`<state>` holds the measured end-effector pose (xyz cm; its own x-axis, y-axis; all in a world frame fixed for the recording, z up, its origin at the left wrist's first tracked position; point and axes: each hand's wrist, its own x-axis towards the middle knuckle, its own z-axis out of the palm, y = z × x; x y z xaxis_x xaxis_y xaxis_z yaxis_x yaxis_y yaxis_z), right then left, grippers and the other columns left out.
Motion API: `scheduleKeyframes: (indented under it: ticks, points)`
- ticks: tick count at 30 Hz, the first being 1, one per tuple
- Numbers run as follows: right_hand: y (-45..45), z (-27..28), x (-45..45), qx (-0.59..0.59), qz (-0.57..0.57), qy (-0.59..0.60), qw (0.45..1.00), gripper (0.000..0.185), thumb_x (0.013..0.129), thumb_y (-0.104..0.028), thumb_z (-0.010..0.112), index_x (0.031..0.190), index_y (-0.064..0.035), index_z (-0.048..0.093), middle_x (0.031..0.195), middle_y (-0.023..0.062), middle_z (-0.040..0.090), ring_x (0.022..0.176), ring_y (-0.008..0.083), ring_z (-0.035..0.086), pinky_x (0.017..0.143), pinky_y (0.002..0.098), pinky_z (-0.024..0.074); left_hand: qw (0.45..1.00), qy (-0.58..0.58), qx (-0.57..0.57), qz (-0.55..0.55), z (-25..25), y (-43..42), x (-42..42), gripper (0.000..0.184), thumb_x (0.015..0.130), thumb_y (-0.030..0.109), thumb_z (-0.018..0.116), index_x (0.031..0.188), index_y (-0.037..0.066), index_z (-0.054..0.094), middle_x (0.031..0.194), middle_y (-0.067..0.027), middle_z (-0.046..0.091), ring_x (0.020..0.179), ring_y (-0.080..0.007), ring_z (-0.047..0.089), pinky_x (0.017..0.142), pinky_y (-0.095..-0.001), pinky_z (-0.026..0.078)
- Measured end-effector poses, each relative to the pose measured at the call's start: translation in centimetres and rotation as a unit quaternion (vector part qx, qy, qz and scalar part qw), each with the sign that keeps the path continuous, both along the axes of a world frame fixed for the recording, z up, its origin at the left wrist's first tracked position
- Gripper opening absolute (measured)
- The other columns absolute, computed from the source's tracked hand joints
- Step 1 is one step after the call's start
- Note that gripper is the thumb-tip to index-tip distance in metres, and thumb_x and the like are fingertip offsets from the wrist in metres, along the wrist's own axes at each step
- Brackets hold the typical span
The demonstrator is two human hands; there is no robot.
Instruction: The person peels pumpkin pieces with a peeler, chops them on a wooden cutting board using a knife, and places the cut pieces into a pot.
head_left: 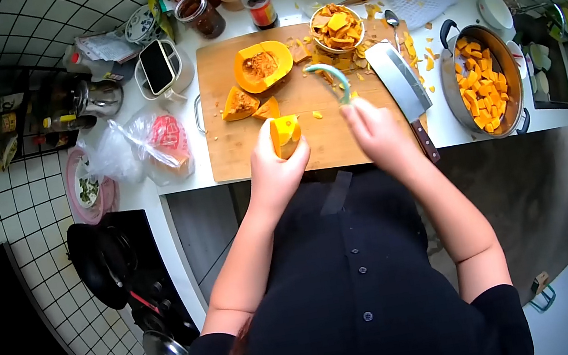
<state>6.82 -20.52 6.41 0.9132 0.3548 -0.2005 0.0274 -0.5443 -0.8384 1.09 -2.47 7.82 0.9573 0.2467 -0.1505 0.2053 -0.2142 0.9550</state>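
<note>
My left hand is wrapped round a pumpkin piece, partly peeled, over the board's front edge. My right hand grips a pale green peeler, its curved end raised above the wooden cutting board, apart from the piece. Farther back on the board lie a pumpkin half with seeds showing and a pumpkin wedge with a smaller one beside it. A bowl of peelings stands at the back right of the board.
A cleaver lies along the board's right side, its handle over the front edge. Right of it stands a steel pot with orange cubes. To the left are a plastic bag and a container with a phone; jars stand behind the board.
</note>
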Motion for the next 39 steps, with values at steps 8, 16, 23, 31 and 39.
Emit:
scheduleKeyframes:
  ticks: [8, 16, 23, 31, 39]
  points:
    - [3.3, 2.5, -3.9, 0.033, 0.078, 0.046, 0.995, 0.024, 0.096, -0.025, 0.046, 0.090, -0.0016, 0.046, 0.065, 0.0266, 0.058, 0.064, 0.0446, 0.058, 0.054, 0.0520, 0.0460, 0.999, -0.011, 0.041, 0.001, -1.1, -0.5, 0.3, 0.022, 0.079, 0.002, 0.065, 0.099, -0.001, 0.055, 0.088, -0.0079, 0.065, 0.081, -0.0132, 0.060, 0.074, -0.0296, 0.049]
    - [-1.9, -9.1, -1.5, -0.187, 0.090, -0.095, 0.974, 0.018, 0.094, -0.018, 0.046, 0.093, -0.0016, 0.052, 0.075, 0.0231, 0.058, 0.066, 0.0376, 0.061, 0.053, 0.0451, 0.0495, 0.997, -0.077, 0.019, 0.002, 2.5, -1.4, -0.9, 0.024, 0.080, 0.004, 0.066, 0.099, 0.000, 0.053, 0.086, -0.0025, 0.058, 0.079, -0.0090, 0.054, 0.072, -0.0246, 0.046]
    - [0.6, 1.6, -0.4, -0.007, -0.002, 0.003, 1.000, 0.026, 0.096, -0.028, 0.046, 0.087, -0.0035, 0.050, 0.066, 0.0241, 0.058, 0.066, 0.0438, 0.058, 0.056, 0.0505, 0.0448, 0.999, -0.031, 0.017, 0.021, -0.1, 0.0, 0.5, 0.023, 0.080, 0.007, 0.064, 0.099, -0.001, 0.054, 0.086, -0.0060, 0.061, 0.080, -0.0120, 0.058, 0.072, -0.0273, 0.047]
    - [3.1, 3.0, -3.0, 0.004, 0.104, -0.102, 0.989, 0.023, 0.093, -0.024, 0.053, 0.086, -0.0035, 0.046, 0.057, 0.0191, 0.056, 0.052, 0.0389, 0.058, 0.046, 0.0461, 0.0472, 0.984, 0.023, -0.179, -0.010, 0.9, -0.2, 0.8, 0.018, 0.084, 0.002, 0.060, 0.101, 0.002, 0.055, 0.081, -0.0010, 0.061, 0.070, -0.0092, 0.057, 0.062, -0.0242, 0.047]
    - [0.8, -0.2, -0.7, -0.072, 0.088, -0.205, 0.972, 0.024, 0.094, -0.026, 0.050, 0.085, -0.0046, 0.047, 0.056, 0.0166, 0.055, 0.053, 0.0363, 0.059, 0.045, 0.0449, 0.0467, 0.902, 0.154, -0.389, -0.102, 2.8, 1.4, -0.2, 0.014, 0.084, 0.002, 0.060, 0.095, 0.005, 0.051, 0.067, 0.0001, 0.049, 0.047, -0.0056, 0.041, 0.042, -0.0212, 0.031]
